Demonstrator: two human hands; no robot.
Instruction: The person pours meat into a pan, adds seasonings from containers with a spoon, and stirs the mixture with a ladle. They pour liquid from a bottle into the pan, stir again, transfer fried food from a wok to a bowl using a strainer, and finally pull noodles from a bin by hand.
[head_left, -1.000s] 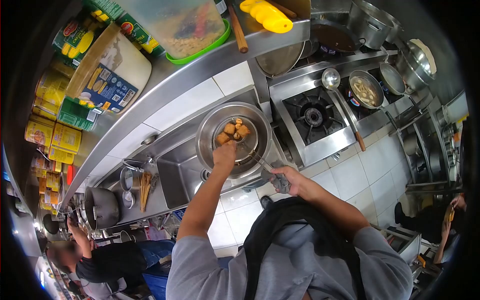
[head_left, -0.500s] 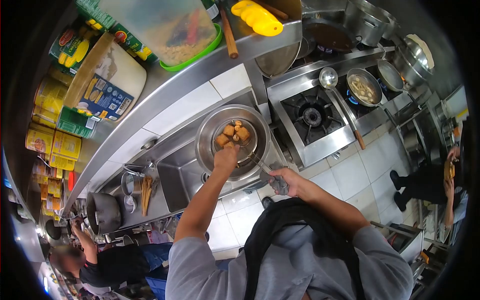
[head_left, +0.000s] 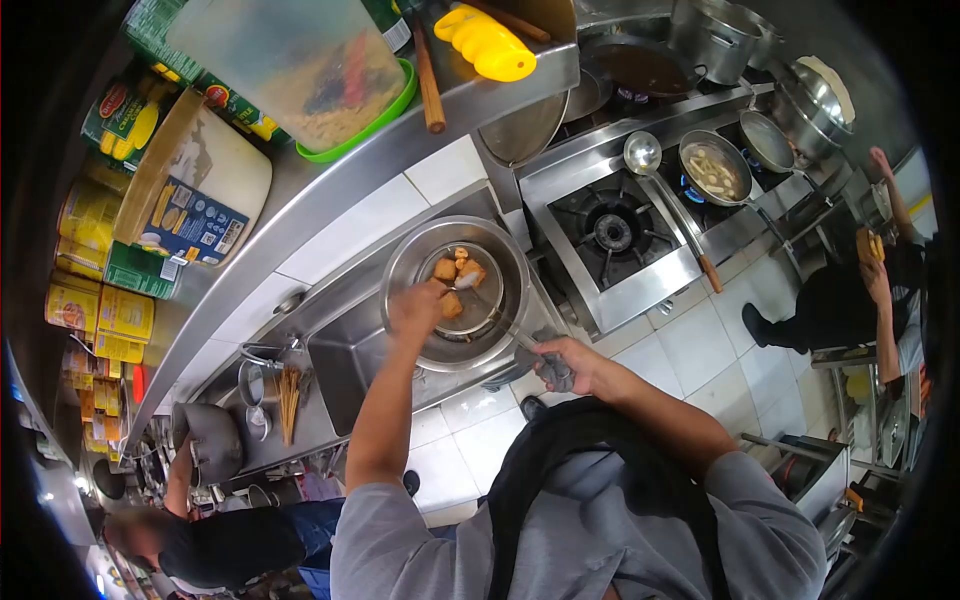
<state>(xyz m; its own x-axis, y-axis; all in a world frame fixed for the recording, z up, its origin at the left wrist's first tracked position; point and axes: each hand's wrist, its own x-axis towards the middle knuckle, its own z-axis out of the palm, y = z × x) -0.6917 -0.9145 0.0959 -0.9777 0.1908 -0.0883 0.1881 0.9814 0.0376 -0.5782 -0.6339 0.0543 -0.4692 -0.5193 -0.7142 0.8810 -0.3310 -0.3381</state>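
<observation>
A wide steel bowl [head_left: 398, 262] rests over the edge of the sink. Inside it is a round strainer [head_left: 483, 312] with several browned cubes [head_left: 451, 304] and a few smaller pieces. My right hand [head_left: 566, 365] is closed around the strainer's handle, with a grey cloth [head_left: 553, 372] bunched under the fingers. At the left side of the strainer is my left hand [head_left: 418, 308], blurred by motion, its fingers beside the cubes. A whitish item, too blurred to name, lies among the pieces near the fingertips.
Right of the bowl is a gas stove [head_left: 612, 232] with a ladle [head_left: 643, 153] and a pan of food [head_left: 714, 167]. A shelf edge [head_left: 330, 205] curves above the sink [head_left: 345, 370]. One person [head_left: 235, 545] is at the lower left, another [head_left: 850, 300] at the right.
My left hand has moved left from over the strainer's middle, uncovering a cube. The view has shifted slightly. The person at the right has raised an arm.
</observation>
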